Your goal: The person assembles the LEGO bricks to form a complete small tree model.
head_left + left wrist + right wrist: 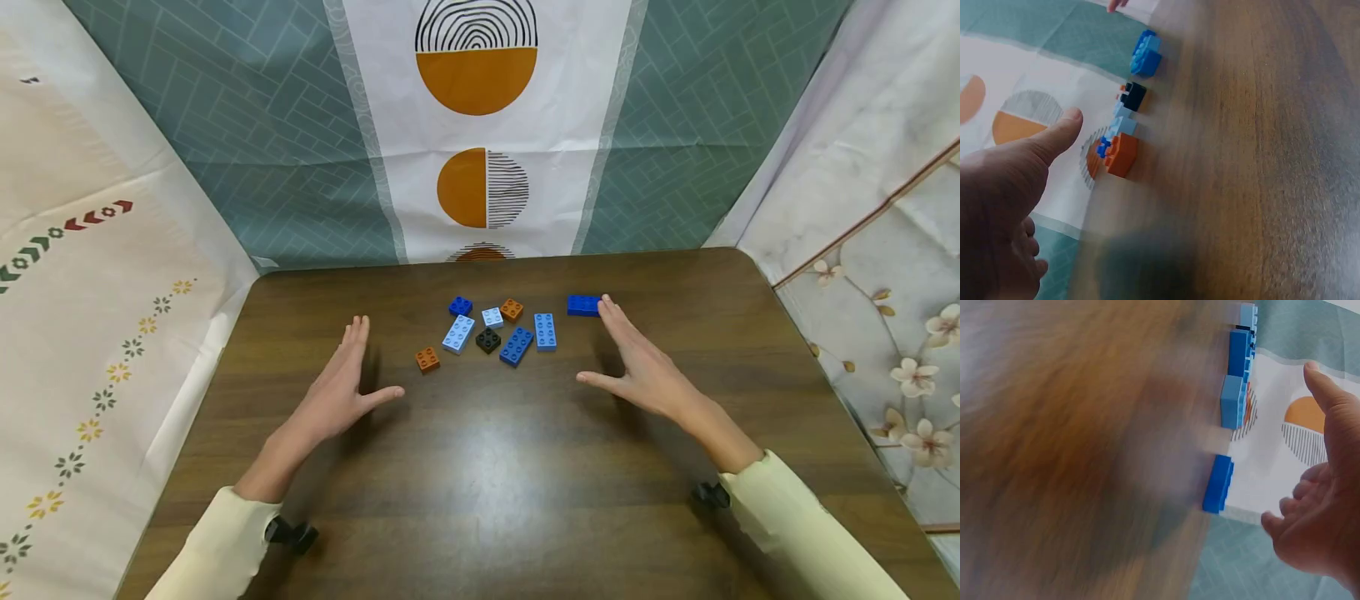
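Both hands hover over the table with fingers extended and thumbs spread, holding nothing. My left hand (335, 395) is left of the orange brick (427, 360); in the left wrist view that brick (1122, 155) lies beyond the thumb. My right hand (648, 372) has its fingertips by the right end of the dark blue long brick (582, 305), covering a bit of it; the right wrist view shows a gap between hand (1316, 519) and brick (1217, 484). Between the hands lie a black brick (488, 340), a blue brick (517, 346) and a light blue brick (545, 332).
Further bricks lie in the group: a pale blue long one (458, 333), a small pale one (492, 317), a second orange one (512, 310) and a small dark blue one (461, 306). Behind the wooden table (480, 467) hangs a patterned cloth (285, 150).
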The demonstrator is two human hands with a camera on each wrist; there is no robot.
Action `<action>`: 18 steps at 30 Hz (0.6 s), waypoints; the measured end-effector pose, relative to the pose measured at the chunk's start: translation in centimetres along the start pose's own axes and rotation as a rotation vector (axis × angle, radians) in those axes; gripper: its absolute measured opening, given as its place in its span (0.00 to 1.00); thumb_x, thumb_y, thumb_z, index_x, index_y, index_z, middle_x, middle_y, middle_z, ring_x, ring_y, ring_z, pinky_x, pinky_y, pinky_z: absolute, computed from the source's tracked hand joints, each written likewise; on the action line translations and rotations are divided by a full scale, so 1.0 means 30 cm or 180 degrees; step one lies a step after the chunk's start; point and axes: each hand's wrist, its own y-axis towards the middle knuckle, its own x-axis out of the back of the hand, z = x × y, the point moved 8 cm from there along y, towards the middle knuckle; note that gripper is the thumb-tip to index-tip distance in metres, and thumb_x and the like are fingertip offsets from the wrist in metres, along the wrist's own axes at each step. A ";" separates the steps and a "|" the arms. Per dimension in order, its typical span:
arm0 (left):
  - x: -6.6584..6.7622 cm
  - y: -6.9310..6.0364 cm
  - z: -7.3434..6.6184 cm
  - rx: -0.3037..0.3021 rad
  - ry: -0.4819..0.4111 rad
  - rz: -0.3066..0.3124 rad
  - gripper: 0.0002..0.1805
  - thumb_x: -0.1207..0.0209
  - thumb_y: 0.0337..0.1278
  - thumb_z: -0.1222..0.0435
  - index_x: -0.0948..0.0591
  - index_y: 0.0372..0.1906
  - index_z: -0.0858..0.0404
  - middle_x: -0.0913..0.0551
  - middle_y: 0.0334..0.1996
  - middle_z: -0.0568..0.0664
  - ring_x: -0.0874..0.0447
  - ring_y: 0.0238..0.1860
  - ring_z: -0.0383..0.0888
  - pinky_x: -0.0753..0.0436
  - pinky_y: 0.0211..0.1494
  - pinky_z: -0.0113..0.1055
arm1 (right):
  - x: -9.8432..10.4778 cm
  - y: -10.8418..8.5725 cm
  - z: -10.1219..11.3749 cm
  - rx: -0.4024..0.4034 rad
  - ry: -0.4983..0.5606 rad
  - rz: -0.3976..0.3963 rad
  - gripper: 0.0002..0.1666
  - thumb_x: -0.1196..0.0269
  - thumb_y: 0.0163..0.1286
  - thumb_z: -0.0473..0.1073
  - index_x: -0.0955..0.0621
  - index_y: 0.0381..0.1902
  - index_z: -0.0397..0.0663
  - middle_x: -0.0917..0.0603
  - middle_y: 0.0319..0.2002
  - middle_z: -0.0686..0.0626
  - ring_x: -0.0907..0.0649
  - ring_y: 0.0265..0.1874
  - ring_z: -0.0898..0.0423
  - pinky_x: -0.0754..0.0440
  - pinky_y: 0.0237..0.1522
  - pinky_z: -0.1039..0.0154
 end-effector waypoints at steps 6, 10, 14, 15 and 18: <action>-0.038 0.033 0.025 0.0086 -0.0431 0.0076 0.70 0.26 0.63 0.48 0.71 0.86 0.51 0.70 0.87 0.52 0.64 0.86 0.58 0.48 0.80 0.66 | -0.032 0.084 0.033 0.0188 0.0450 0.0055 0.70 0.24 0.68 0.58 0.60 0.88 0.58 0.61 0.87 0.52 0.49 0.84 0.41 0.41 0.77 0.33; -0.061 0.045 0.035 0.0101 -0.0615 0.0110 0.68 0.26 0.63 0.48 0.67 0.87 0.53 0.63 0.87 0.55 0.59 0.85 0.60 0.47 0.81 0.64 | -0.053 0.145 0.043 0.0238 0.0540 0.0063 0.67 0.24 0.69 0.54 0.57 0.88 0.56 0.54 0.87 0.47 0.40 0.81 0.37 0.32 0.73 0.36; -0.084 0.056 0.040 0.0083 -0.0726 0.0120 0.65 0.26 0.65 0.51 0.62 0.88 0.58 0.58 0.86 0.58 0.53 0.84 0.63 0.44 0.80 0.64 | -0.070 0.205 0.049 0.0245 0.0671 0.0058 0.62 0.25 0.71 0.53 0.51 0.88 0.55 0.47 0.85 0.44 0.18 0.61 0.33 0.18 0.60 0.42; -0.089 0.058 0.040 0.0068 -0.0746 0.0115 0.63 0.27 0.65 0.51 0.60 0.88 0.59 0.56 0.86 0.59 0.51 0.83 0.64 0.43 0.80 0.63 | -0.074 0.221 0.051 0.0262 0.0730 0.0046 0.60 0.26 0.71 0.52 0.49 0.88 0.54 0.45 0.85 0.44 0.17 0.60 0.33 0.18 0.60 0.43; -0.103 0.064 0.034 0.0004 -0.0882 0.0080 0.59 0.28 0.67 0.55 0.56 0.87 0.62 0.53 0.85 0.62 0.45 0.81 0.66 0.40 0.79 0.61 | -0.083 0.267 0.060 0.0335 0.0953 0.0026 0.56 0.26 0.72 0.47 0.44 0.86 0.49 0.41 0.83 0.42 0.22 0.69 0.34 0.24 0.69 0.42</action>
